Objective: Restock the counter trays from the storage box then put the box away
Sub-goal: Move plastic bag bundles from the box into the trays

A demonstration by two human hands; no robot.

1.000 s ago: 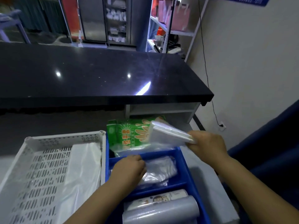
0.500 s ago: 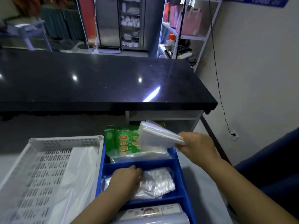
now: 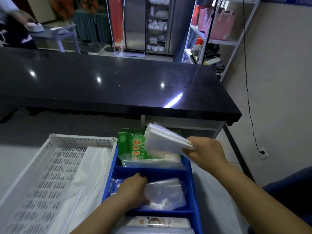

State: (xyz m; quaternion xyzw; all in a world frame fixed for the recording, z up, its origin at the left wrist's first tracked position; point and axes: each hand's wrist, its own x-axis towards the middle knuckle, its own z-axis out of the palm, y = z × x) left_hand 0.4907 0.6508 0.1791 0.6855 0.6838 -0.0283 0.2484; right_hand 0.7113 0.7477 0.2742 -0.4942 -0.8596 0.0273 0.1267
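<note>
A blue divided tray (image 3: 192, 188) sits in front of me on the grey counter. My right hand (image 3: 204, 152) grips a flat stack of clear plastic bags (image 3: 162, 141) above the tray's far compartment, where green glove packets (image 3: 133, 146) stand. My left hand (image 3: 133, 191) reaches into the middle compartment, fingers curled on the crumpled clear bags (image 3: 165, 193) lying there. The nearest compartment holds a printed packet (image 3: 158, 222). To the left stands a white perforated storage box (image 3: 55, 166) with a white plastic bag (image 3: 87, 179) inside.
A raised black glossy countertop (image 3: 109, 85) runs across behind the tray, with an open shelf (image 3: 182, 123) under it. White metal shelving (image 3: 217, 31) with pink bags stands at the back right. A person (image 3: 11, 22) is at the far left.
My right hand has held the bag stack over the far compartment, tilting it slightly upward. My left hand stays in the middle compartment on the crumpled bags. The camera view has tilted up.
</note>
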